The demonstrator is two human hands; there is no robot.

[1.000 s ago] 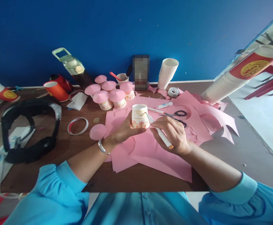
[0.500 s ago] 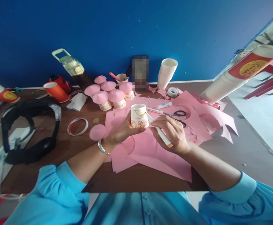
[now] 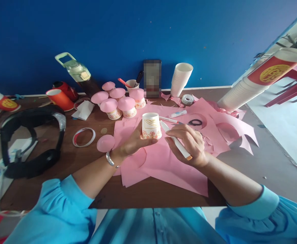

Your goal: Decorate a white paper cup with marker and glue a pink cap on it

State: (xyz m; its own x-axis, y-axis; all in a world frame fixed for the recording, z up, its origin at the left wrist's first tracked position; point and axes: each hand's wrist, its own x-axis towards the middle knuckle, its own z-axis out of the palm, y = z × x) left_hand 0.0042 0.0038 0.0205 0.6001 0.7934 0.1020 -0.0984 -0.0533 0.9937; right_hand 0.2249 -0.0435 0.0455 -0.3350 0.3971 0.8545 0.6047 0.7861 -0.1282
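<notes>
My left hand [image 3: 135, 140] is closed round a white paper cup [image 3: 150, 126], turned upside down, with red flowers near its rim and yellow lines higher up. In my right hand [image 3: 189, 144] is a white marker [image 3: 177, 145] with an orange end, its tip just right of the cup and apart from it. Pink paper sheets [image 3: 163, 166] lie under both hands. Scissors [image 3: 195, 122], partly hidden behind my right hand, rest on the paper beside a second marker [image 3: 168, 119] and a glue stick [image 3: 179, 114].
Several decorated cups with pink cone tops [image 3: 127, 104] stand at the back left, and a loose pink cone [image 3: 106, 143] lies nearer. A tape roll [image 3: 84, 137], a black headset-like band [image 3: 32, 162], a bottle [image 3: 78, 73] and cup stacks [image 3: 181, 79] surround the work area.
The marker in my right hand has drawn back slightly to the right, away from the cup. My left hand keeps the cup in nearly the same place.
</notes>
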